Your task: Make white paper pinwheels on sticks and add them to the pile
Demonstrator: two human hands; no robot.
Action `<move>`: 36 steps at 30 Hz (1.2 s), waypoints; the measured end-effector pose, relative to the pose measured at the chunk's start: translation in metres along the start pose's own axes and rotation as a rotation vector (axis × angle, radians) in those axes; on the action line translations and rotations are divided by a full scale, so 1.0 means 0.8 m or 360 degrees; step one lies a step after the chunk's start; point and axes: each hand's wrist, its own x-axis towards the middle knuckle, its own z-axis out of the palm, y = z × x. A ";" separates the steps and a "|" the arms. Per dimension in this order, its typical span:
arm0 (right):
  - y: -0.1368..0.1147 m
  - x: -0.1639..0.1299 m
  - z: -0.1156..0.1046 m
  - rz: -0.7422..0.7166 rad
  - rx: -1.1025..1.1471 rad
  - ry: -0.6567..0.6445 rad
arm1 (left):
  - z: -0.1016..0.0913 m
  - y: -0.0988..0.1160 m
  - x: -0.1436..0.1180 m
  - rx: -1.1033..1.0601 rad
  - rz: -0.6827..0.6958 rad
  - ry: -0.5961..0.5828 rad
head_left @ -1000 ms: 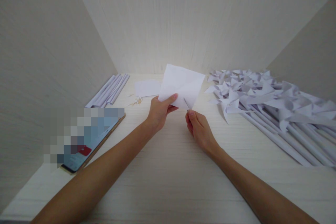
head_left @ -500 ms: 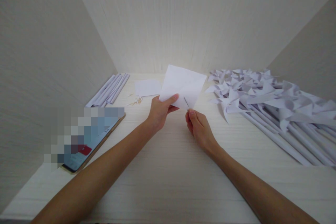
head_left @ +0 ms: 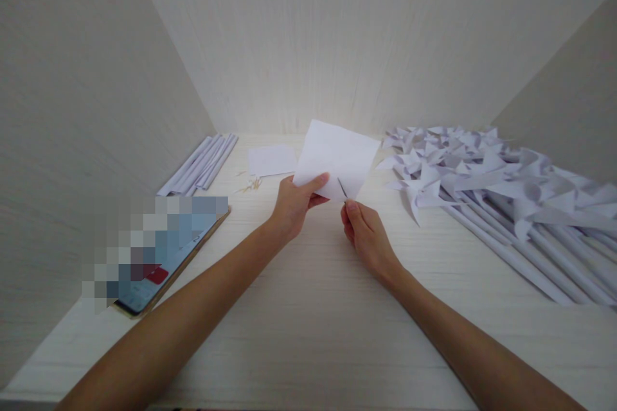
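My left hand (head_left: 293,205) holds a white square of paper (head_left: 337,154) up by its lower left corner, thumb on the front. My right hand (head_left: 362,234) pinches a thin pointed stick, like a toothpick (head_left: 342,187), whose tip rests against the paper's lower edge. Both hands hover just above the pale wooden table (head_left: 308,308), close together at the middle.
A heap of finished white paper pinwheels (head_left: 486,180) on rolled paper sticks fills the right side. Rolled paper tubes (head_left: 202,164) lie at the back left, with a spare paper square (head_left: 270,160) and loose toothpicks (head_left: 249,186) beside them. A phone (head_left: 154,257) lies at the left. Walls enclose three sides.
The paper has drifted slightly to the right and tilted a little; both hands stay almost where they were.
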 end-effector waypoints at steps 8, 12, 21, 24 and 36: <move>0.004 0.001 0.000 -0.0004 0.0021 0.0001 | 0.002 -0.001 -0.002 0.0022 -0.0047 0.0006; 0.003 0.000 0.000 -0.0008 -0.0003 -0.0009 | 0.001 -0.003 -0.001 0.0023 -0.0042 -0.0007; 0.002 0.002 0.001 -0.0019 0.0006 0.0012 | 0.003 -0.005 -0.002 0.0028 -0.0037 -0.0011; 0.003 0.002 0.001 -0.0021 0.0036 0.0014 | 0.003 -0.005 -0.003 0.0030 -0.0032 -0.0007; 0.000 0.002 0.001 -0.0015 0.0013 0.0024 | 0.002 -0.005 -0.003 0.0029 -0.0026 -0.0025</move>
